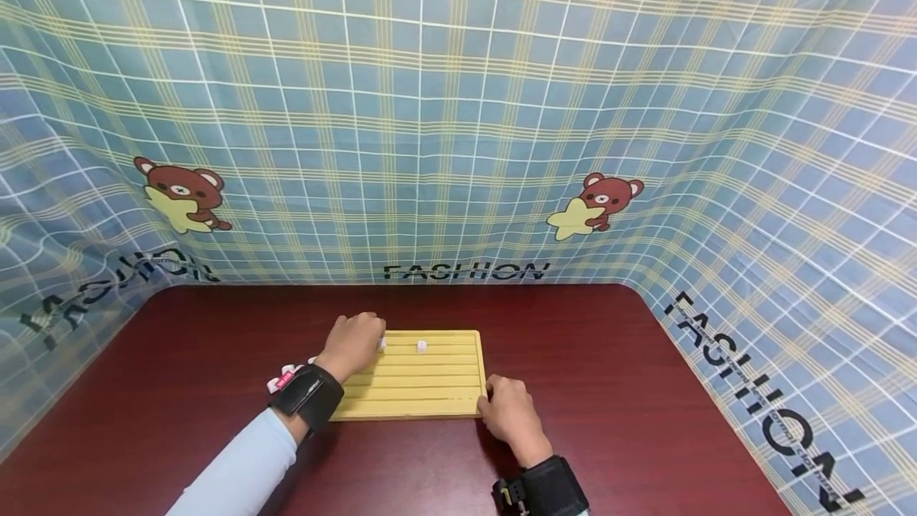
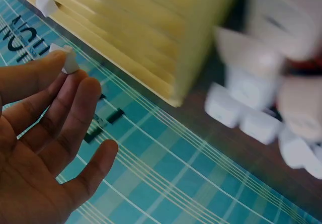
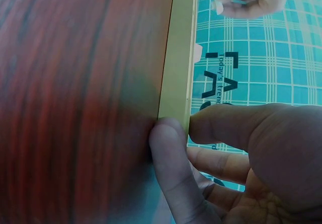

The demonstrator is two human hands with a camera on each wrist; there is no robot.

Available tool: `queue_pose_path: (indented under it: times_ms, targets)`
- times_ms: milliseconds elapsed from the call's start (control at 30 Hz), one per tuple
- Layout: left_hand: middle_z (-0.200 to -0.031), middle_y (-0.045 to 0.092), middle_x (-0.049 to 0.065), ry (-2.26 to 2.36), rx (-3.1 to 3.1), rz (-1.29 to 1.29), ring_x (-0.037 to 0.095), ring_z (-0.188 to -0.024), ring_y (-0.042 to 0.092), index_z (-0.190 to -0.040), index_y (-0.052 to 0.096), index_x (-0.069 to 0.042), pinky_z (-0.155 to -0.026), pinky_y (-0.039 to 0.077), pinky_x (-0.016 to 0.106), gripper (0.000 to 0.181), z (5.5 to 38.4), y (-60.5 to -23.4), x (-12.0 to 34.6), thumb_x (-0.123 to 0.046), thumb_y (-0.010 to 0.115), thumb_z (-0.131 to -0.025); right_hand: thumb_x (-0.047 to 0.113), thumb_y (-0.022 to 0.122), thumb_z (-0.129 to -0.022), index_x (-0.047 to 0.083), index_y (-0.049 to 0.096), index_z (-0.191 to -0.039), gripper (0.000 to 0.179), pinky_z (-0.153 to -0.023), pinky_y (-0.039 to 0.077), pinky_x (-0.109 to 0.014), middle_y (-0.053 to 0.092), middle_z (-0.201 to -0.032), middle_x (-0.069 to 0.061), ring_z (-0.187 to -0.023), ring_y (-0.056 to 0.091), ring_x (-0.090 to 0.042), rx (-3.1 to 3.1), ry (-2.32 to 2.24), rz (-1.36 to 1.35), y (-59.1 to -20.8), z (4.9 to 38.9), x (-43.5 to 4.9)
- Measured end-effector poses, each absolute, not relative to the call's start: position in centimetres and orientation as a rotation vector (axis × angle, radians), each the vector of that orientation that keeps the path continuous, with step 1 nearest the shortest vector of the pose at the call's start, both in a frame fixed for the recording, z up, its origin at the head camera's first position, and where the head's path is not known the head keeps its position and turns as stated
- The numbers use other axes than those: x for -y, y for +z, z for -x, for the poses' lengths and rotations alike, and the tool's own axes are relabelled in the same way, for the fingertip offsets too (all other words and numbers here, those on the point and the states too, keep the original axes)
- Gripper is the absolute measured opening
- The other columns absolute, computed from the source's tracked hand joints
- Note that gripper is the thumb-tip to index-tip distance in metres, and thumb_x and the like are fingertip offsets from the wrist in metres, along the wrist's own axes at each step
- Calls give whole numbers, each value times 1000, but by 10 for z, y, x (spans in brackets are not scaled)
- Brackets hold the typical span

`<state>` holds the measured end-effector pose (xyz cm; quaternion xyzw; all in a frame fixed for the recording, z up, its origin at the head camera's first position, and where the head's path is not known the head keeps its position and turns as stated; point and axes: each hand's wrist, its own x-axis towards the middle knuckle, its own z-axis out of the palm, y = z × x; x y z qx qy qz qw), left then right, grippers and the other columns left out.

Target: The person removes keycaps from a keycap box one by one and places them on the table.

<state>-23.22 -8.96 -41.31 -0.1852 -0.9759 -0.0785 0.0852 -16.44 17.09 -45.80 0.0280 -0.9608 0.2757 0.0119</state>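
A shallow yellow tray [image 1: 411, 382] with raised parallel ridges lies on the dark red table. Over its far left corner, my left hand [image 1: 356, 341] pinches a small white keycap [image 2: 69, 60] between thumb and fingertips. Another white keycap [image 1: 422, 346] stands in the tray's far row, to the right of that hand. At the tray's near right side, my right hand [image 1: 510, 412] grips the side wall [image 3: 177, 58], thumb on one face and a finger on the other.
Several loose white keycaps [image 2: 224, 105] lie on the table left of the tray, partly hidden by the left wrist in the head view. A pink-red piece [image 1: 284, 380] is among them. Plaid cloth [image 1: 458, 142] hangs behind the table and along both sides.
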Motion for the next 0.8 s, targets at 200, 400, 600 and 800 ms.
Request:
queue_pose_path:
  times_ms: [200,400,600,800]
  targets:
    - [-76,62,5,-229,2920,503,22,-72,63,-82,70,-5,-68,49,46,5,223,-414,112,-1,72,-82,11,63,-87,3,67,-98,15,-56,41,-30,64,-82,-9,-60,50,-16,3008,847,-74,-458,164,-172]
    - [-75,59,5,-232,2944,455,21,-68,60,-83,69,-5,-65,48,43,6,213,-413,133,-4,74,-83,12,64,-88,1,68,-105,21,-59,45,-32,68,-90,-12,-65,54,-17,3039,843,-64,-458,164,-173]
    - [-75,59,5,-196,2936,400,18,-63,56,-78,66,-7,-60,43,39,12,205,-410,156,2,64,-86,13,66,-87,1,68,-104,21,-63,49,-35,69,-90,-12,-68,58,-17,3029,802,-76,-458,166,-174]
    - [-78,62,6,-213,2970,309,21,-69,61,-82,69,-5,-62,46,43,8,192,-409,188,2,66,-84,14,65,-88,0,68,-107,24,-60,46,-33,68,-90,-13,-65,55,-16,3036,808,-91,-457,167,-171]
